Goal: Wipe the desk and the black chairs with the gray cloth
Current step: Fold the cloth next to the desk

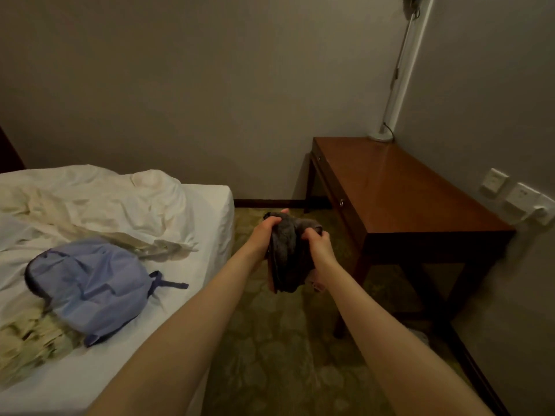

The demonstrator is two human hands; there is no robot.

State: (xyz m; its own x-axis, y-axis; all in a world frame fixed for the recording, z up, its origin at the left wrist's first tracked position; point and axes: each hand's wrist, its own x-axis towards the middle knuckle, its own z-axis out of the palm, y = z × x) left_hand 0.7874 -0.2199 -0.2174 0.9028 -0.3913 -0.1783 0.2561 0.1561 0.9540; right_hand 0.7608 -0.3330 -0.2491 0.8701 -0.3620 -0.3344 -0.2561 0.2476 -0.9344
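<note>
Head camera, looking forward and down into a dim bedroom corner. Two bare forearms reach out from the bottom of the picture and meet near the middle. The left hand [264,232] has its fingers curled over the upper left part of a gray cloth [285,256] and grips it. The right hand [319,249] grips the cloth's right side, fingers closed round the fabric. The cloth is bunched and hangs down in folds between the two hands. It is held in the air above a green patterned carpet [285,349], in the gap between a bed and a desk, touching neither.

The desk [405,190] stands to the right, pushed into the corner against the right wall. It is dark reddish-brown wood with a glossy top and a drawer along its left side. At its far end the round white base of a lamp [380,136] rests on the top, with a slim white arm slanting up along the wall. White wall sockets [519,196] sit on the right wall just above the desk's near end.

The bed [207,211] fills the left side, covered in a white sheet. Rumpled cream bedding [90,193] lies across it. A light blue backpack [90,283] lies flat on the bed, well apart from the hands.
</note>
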